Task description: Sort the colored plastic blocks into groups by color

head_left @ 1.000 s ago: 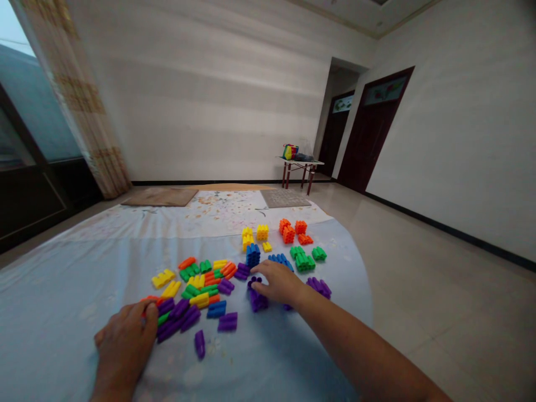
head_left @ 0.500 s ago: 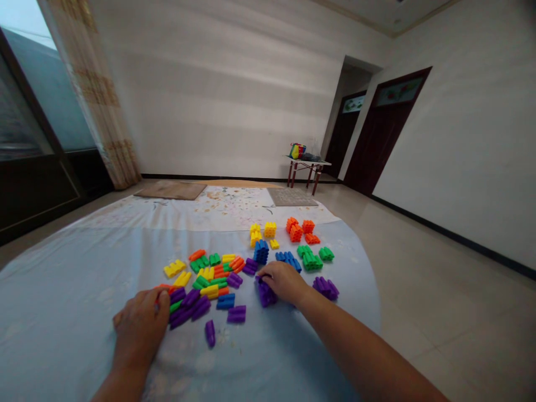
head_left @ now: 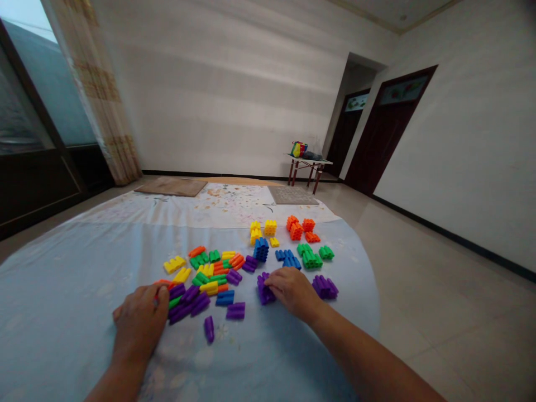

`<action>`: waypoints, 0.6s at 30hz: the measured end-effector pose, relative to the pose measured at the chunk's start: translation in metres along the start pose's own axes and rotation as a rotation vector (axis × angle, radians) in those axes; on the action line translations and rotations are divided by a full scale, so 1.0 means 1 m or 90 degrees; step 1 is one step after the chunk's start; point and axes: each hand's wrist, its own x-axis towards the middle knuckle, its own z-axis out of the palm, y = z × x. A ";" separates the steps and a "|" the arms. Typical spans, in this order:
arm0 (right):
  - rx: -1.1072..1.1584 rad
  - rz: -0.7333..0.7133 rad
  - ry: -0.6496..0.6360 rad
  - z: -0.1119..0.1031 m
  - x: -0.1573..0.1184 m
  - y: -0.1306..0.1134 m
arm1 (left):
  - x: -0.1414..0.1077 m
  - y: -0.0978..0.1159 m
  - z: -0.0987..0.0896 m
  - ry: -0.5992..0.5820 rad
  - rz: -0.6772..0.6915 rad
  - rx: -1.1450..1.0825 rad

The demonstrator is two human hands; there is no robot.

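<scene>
My right hand [head_left: 291,291] is closed, its thumb and fingertips gripping a small stack of purple toy blocks [head_left: 264,289] that rests on the blue cloth. My left hand [head_left: 140,315] lies at the left edge of a loose mixed pile, its fingers curled and mostly hidden; a speck of colour shows by the thumb. Against that thumb are long purple blocks [head_left: 190,306], with a green one and an orange one [head_left: 165,283] partly covered. More purple blocks [head_left: 325,287] sit to the right of my right hand. A single purple block [head_left: 209,329] lies nearer me.
Grouped by colour behind my right hand are yellow [head_left: 270,228], orange [head_left: 295,229], green [head_left: 310,257] and blue blocks [head_left: 260,249]. A brown board [head_left: 171,187] and a grey mat [head_left: 293,195] lie at the far table edge. A small table [head_left: 310,160] stands beyond.
My right hand has shifted slightly right and its fingers now sit at the stack's right side, so more of the purple blocks shows. My left hand has hardly moved.
</scene>
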 end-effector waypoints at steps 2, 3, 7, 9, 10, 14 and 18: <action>-0.009 -0.004 -0.006 -0.002 -0.001 -0.001 | 0.000 0.000 0.000 -0.005 0.003 0.001; -0.013 -0.006 -0.009 -0.004 -0.001 -0.002 | 0.000 0.000 0.000 -0.009 0.001 0.003; -0.020 0.001 -0.023 -0.008 -0.002 -0.004 | 0.001 -0.001 0.002 -0.005 -0.012 0.002; -0.011 0.005 -0.031 -0.009 -0.001 -0.004 | 0.001 0.000 0.002 -0.002 -0.016 0.000; -0.005 0.005 -0.040 -0.009 0.000 -0.003 | 0.001 -0.001 0.002 -0.001 -0.015 -0.002; 0.018 0.004 -0.070 -0.011 0.004 -0.001 | 0.002 -0.002 0.003 0.007 -0.003 -0.002; 0.068 0.004 -0.071 -0.013 0.011 0.002 | 0.002 -0.004 0.005 0.009 -0.001 -0.006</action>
